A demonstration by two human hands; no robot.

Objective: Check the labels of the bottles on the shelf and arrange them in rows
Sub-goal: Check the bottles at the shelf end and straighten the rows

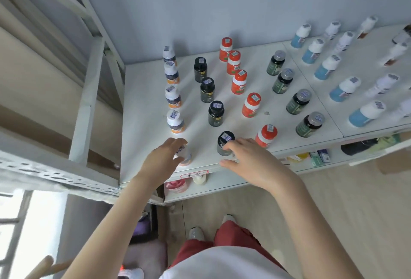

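— Two round plastic bottles at the white shelf's (144,101) front edge: our left hand (164,156) grips the white-capped bottle (185,158); our right hand (251,161), fingers spread, touches the glossy black bottle (223,145).
— Labels?
— Barcode stickers on caps; we can't read them.

1. Plain blue-grey painted wall (200,0), far, across the top.
2. White metal rack upright (87,92), left, leaning in view.
3. Pale wood-plank floor (344,212), near right.
4. Small blue cardboard box (323,155), right, low down.
5. Pink plastic packet (176,185), near centre, low down.
6. Bright window (44,212), near left.
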